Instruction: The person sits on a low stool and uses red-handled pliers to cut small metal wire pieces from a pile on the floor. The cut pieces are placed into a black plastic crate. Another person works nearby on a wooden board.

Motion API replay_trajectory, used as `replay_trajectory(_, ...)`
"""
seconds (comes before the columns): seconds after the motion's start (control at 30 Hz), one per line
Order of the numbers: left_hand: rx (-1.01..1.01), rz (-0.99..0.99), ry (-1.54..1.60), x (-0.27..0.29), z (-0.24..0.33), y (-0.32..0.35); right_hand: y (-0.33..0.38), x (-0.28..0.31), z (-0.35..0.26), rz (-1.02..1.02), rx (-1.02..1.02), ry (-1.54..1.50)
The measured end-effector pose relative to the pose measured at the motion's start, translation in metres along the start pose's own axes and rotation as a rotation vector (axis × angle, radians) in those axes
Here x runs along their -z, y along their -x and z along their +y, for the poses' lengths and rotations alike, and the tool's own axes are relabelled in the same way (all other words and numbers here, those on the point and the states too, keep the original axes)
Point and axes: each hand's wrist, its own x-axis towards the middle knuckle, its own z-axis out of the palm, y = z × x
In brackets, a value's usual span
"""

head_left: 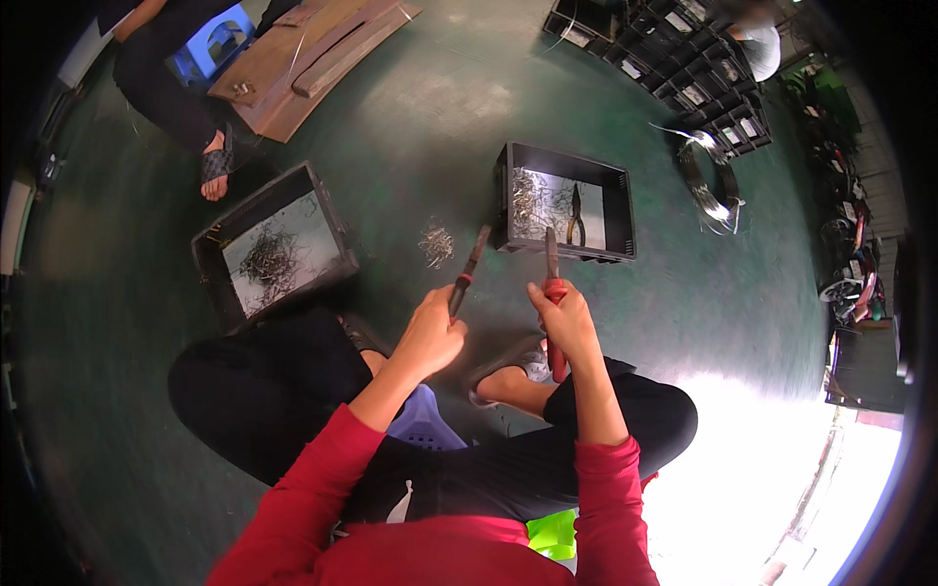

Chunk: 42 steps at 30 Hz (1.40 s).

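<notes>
My left hand [433,337] is closed round the dark handle of a pair of long-nosed pliers [475,259], its jaws pointing up and away from me. In my right hand [571,322] I grip red-handled pliers [555,289]; their grey jaws also point away, over the near edge of a black plastic crate [625,207]. Small bent metal wire pieces [526,195] lie in that crate beside another pair of pliers [576,221]. On the floor left of it is a small pile of metal pieces [437,242]. Whether either jaw holds a piece is too small to tell.
A second black crate [337,220] with a wire heap [270,262] stands at left. Beyond it are a person's sandalled foot [215,171], cardboard [303,68] and a blue stool [210,44]. A wire coil [711,181] and stacked crates [674,59] stand at far right.
</notes>
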Motion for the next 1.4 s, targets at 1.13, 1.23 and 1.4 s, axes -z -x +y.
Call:
replay_trajectory(1.13, 0.005, -0.356, 0.704, 0.065, 0.09, -0.021, 0.035, 0.076, -0.034, -0.704, 0.138, -0.025)
replay_trajectory(1.23, -0.024, -0.363, 0.683, 0.065, 0.09, -0.021, 0.035, 0.075, -0.037, -0.733, 0.097, -0.07)
replay_trajectory(1.4, -0.055, -0.368, 0.654, 0.066, 0.088, -0.022, 0.035, 0.072, -0.04, -0.769, 0.08, -0.126)
